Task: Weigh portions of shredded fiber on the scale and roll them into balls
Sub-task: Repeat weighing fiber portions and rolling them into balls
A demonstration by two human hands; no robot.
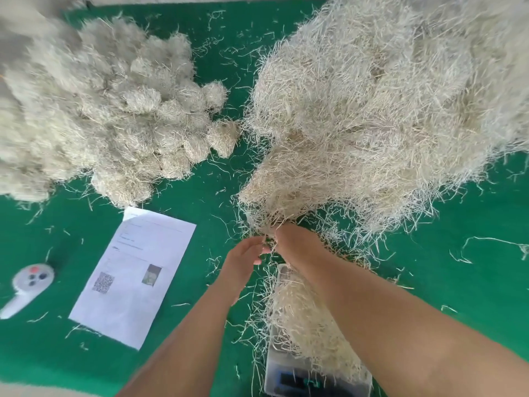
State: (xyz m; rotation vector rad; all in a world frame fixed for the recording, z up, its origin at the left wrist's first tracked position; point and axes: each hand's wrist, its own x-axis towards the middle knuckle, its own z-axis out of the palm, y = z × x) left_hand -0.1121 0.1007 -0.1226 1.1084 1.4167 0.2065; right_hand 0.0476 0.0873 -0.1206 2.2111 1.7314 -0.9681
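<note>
Two hands meet at frame centre: the left hand (248,255) and right hand (294,242) both pinch strands at the near edge of one loose fiber heap (372,110), upper right. One scale (289,371) at the bottom holds one fiber portion (303,316); one pile of rolled balls (114,116) fills the upper left.

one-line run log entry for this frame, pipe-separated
stage: pulling fiber | left hand: pinching strands | right hand: gripping tuft at edge of loose pile | scale: portion on it | balls: heaped left
</note>
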